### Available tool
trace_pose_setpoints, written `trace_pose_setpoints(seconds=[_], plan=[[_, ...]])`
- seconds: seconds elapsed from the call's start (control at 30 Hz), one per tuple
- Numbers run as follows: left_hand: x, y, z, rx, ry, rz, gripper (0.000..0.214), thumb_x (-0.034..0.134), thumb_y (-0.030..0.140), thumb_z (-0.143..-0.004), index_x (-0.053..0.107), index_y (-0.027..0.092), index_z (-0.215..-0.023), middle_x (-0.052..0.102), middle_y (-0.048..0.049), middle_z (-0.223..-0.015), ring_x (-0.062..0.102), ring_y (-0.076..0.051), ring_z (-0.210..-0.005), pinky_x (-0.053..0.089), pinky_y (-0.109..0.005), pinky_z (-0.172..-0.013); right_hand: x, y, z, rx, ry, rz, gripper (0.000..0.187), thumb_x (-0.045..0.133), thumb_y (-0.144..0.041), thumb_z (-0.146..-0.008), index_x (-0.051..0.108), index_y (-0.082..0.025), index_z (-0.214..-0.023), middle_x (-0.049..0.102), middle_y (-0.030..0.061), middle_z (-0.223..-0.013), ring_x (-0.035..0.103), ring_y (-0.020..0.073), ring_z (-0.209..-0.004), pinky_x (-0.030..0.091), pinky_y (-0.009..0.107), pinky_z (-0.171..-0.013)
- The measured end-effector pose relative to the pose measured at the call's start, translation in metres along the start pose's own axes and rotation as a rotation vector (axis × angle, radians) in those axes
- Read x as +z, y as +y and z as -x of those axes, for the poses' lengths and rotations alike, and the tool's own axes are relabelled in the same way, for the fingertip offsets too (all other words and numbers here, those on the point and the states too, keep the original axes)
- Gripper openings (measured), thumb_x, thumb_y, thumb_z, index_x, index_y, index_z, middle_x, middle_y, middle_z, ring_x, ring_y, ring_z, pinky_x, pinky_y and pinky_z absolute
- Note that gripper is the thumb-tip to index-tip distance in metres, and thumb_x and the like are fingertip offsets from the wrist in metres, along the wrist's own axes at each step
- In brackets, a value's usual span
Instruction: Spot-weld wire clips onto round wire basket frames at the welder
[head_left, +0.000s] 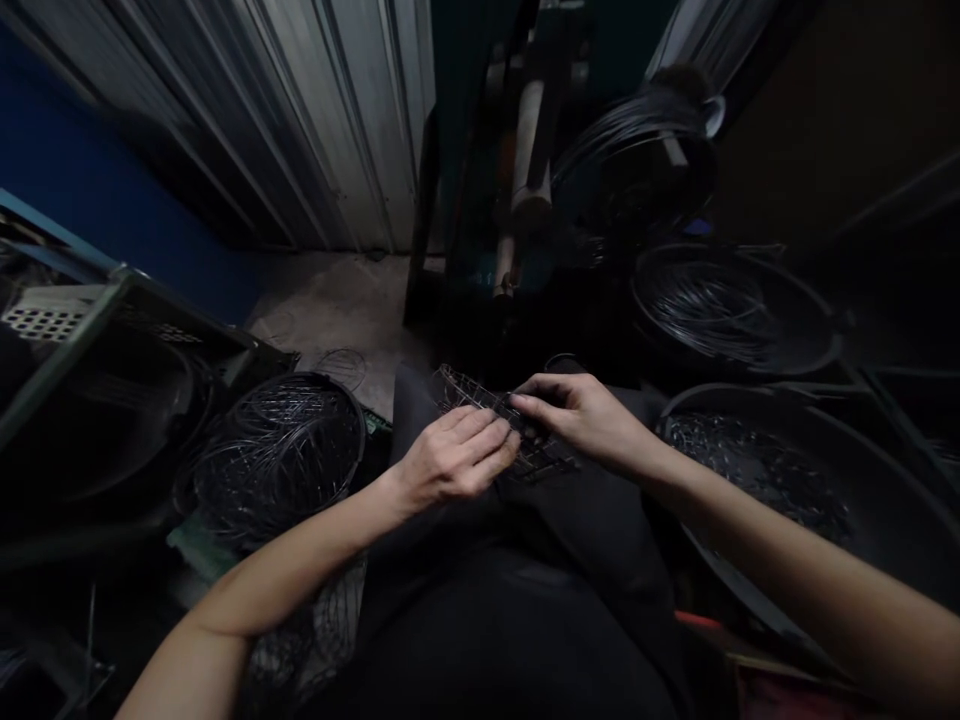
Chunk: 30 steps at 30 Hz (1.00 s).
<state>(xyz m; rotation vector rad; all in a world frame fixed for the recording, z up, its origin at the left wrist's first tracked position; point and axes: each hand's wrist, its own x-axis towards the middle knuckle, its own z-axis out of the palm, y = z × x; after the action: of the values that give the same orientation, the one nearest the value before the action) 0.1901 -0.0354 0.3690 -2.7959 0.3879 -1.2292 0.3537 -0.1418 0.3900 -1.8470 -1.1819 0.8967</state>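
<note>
A small dark wire mesh piece (466, 388) rests over my lap, above the dark cloth on my legs (517, 590). My left hand (461, 452) has its fingers curled over the near side of the mesh and grips it. At the mesh's right part, my right hand (576, 408) pinches with thumb and forefinger. Whether a loose wire end or the mesh itself lies in that pinch is too dark to make out. Part of the mesh is hidden under both hands.
A round tub of cut wires (289, 440) stands to the left. On the right are a tub of coiled wire (712, 310) and a wide tub (885, 490) with small metal pieces. A dark machine (531, 150) stands ahead, beside corrugated metal sheeting (330, 120).
</note>
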Motion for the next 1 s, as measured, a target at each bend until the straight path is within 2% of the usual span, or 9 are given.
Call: trace_pose_setpoints(seconds=[0.2, 0.4, 0.57, 0.73, 0.87, 1.0], plan=[[0.004, 0.01, 0.008, -0.032, -0.114, 0.002, 0.009, 0.055, 0.008, -0.083, 0.062, 0.011, -0.088, 0.069, -0.0063, -0.081, 0.064, -0.016, -0.076, 0.055, -0.029, -0.069, 0.01, 0.007, 0.002, 0.032, -0.04, 0.046, 0.025, 0.054, -0.039, -0.082, 0.069, -0.019, -0.084, 0.069, 0.0003, -0.078, 0.06, 0.0129, -0.071, 0.043, 0.022, -0.064], [0.028, 0.028, 0.028, -0.056, -0.049, 0.02, 0.011, 0.054, 0.007, -0.082, 0.063, 0.009, -0.088, 0.069, -0.008, -0.082, 0.064, -0.016, -0.077, 0.055, -0.028, -0.07, 0.021, 0.019, 0.01, 0.1, -0.004, 0.11, 0.024, 0.053, -0.036, -0.082, 0.068, -0.019, -0.081, 0.067, 0.0003, -0.071, 0.058, 0.0125, -0.065, 0.041, 0.023, -0.061], [0.041, 0.03, 0.034, -0.059, -0.021, 0.052, 0.009, 0.056, 0.008, -0.081, 0.063, 0.012, -0.085, 0.069, -0.0062, -0.082, 0.065, -0.016, -0.078, 0.055, -0.03, -0.072, 0.023, 0.024, 0.014, 0.167, -0.031, 0.089, 0.021, 0.052, -0.033, -0.083, 0.067, -0.019, -0.078, 0.064, -0.0019, -0.061, 0.055, 0.0109, -0.057, 0.04, 0.022, -0.059], [0.045, 0.032, 0.039, -0.04, -0.037, 0.083, 0.01, 0.054, 0.007, -0.082, 0.063, 0.011, -0.085, 0.07, -0.0092, -0.084, 0.066, -0.018, -0.08, 0.054, -0.031, -0.069, 0.03, 0.037, 0.014, 0.199, -0.052, -0.019, 0.023, 0.052, -0.036, -0.082, 0.065, -0.019, -0.076, 0.063, -0.0015, -0.061, 0.055, 0.0108, -0.055, 0.04, 0.022, -0.054], [0.045, 0.034, 0.046, -0.008, -0.064, 0.045, 0.009, 0.055, 0.009, -0.082, 0.063, 0.012, -0.08, 0.069, -0.0078, -0.079, 0.065, -0.016, -0.072, 0.054, -0.028, -0.065, 0.04, 0.052, 0.012, 0.238, -0.076, -0.151, 0.025, 0.053, -0.041, -0.081, 0.064, -0.018, -0.076, 0.062, -0.0016, -0.058, 0.055, 0.0113, -0.052, 0.041, 0.022, -0.052], [0.04, 0.031, 0.052, 0.024, -0.098, 0.058, 0.009, 0.054, 0.008, -0.082, 0.063, 0.01, -0.08, 0.069, -0.0085, -0.079, 0.065, -0.016, -0.074, 0.054, -0.028, -0.069, 0.05, 0.054, 0.01, 0.251, -0.101, -0.209, 0.026, 0.054, -0.042, -0.08, 0.064, -0.018, -0.077, 0.062, -0.0012, -0.06, 0.056, 0.0113, -0.053, 0.043, 0.023, -0.053]])
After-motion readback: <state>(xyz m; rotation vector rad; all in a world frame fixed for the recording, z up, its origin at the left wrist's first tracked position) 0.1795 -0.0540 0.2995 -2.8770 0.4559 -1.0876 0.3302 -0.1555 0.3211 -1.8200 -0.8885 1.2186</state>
